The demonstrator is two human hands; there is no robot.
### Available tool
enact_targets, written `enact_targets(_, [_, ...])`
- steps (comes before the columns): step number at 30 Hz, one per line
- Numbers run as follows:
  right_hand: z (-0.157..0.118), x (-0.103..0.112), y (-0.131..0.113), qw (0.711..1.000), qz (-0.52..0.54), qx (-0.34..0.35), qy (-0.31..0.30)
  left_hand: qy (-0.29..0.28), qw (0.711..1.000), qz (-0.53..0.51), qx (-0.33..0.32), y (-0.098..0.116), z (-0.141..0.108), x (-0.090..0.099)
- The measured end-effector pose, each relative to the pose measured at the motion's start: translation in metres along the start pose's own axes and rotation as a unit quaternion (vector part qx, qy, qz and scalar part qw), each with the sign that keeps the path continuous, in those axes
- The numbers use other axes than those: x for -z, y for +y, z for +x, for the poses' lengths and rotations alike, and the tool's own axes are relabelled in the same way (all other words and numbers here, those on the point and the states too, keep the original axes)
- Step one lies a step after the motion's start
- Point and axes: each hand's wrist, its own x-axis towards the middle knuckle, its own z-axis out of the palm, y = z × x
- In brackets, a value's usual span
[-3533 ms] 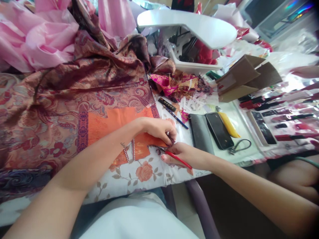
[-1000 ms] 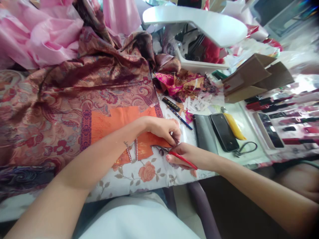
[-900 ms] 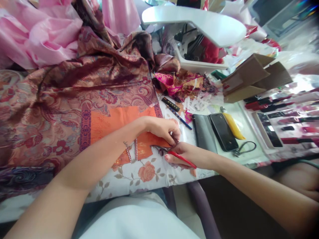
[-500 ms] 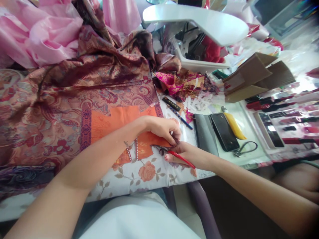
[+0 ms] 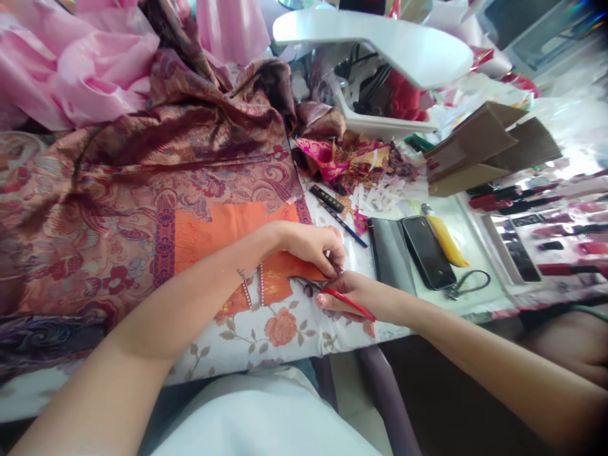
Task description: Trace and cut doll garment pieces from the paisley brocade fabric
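Observation:
My right hand [image 5: 351, 296] is closed on red-handled scissors [image 5: 350, 303], whose dark blades point left over the edge of an orange piece [image 5: 277, 278]. Just above it, my left hand [image 5: 316, 246] has its fingers bent together by the right fingertips; what they pinch is too small to make out. The orange piece lies partly under my left forearm, with two beaded strips [image 5: 261, 285] at its lower part. Beneath is a white cloth with flowers [image 5: 281, 327], and a patterned brown-red fabric [image 5: 114, 221] spreads to the left.
Right of my hands lie a pencil [image 5: 346, 226], a grey pouch [image 5: 392, 253], a black phone [image 5: 429, 252] and a yellow case [image 5: 446, 239]. Behind are fabric scraps [image 5: 327, 158], an open cardboard box [image 5: 475, 149] and a white machine-like arm [image 5: 380, 38]. Another person's leg [image 5: 565, 342] shows at right.
My right hand and the scissors have shifted very slightly to the right. My left hand has stayed in nearly the same place.

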Motion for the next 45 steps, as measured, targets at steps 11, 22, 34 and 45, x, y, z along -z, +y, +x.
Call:
enact_targets(11, [-0.001, 0.0, 0.002, 1.0, 0.002, 0.009, -0.004, -0.005, 1.0, 0.0, -0.005, 0.0, 0.0, 0.001])
enact_targets(22, [0.0, 0.0, 0.012, 1.0, 0.017, 0.021, -0.015, -0.002, 1.0, -0.001, -0.001, 0.001, -0.001, 0.001])
enact_targets(34, [-0.005, 0.0, 0.001, 1.0, 0.005, 0.002, -0.013, 0.001, 1.0, -0.01, 0.001, 0.003, -0.001, 0.001])
enact_targets(45, [-0.003, -0.001, 0.001, 1.0, 0.007, -0.005, -0.011, -0.004, 1.0, 0.004, -0.007, 0.001, -0.001, 0.001])
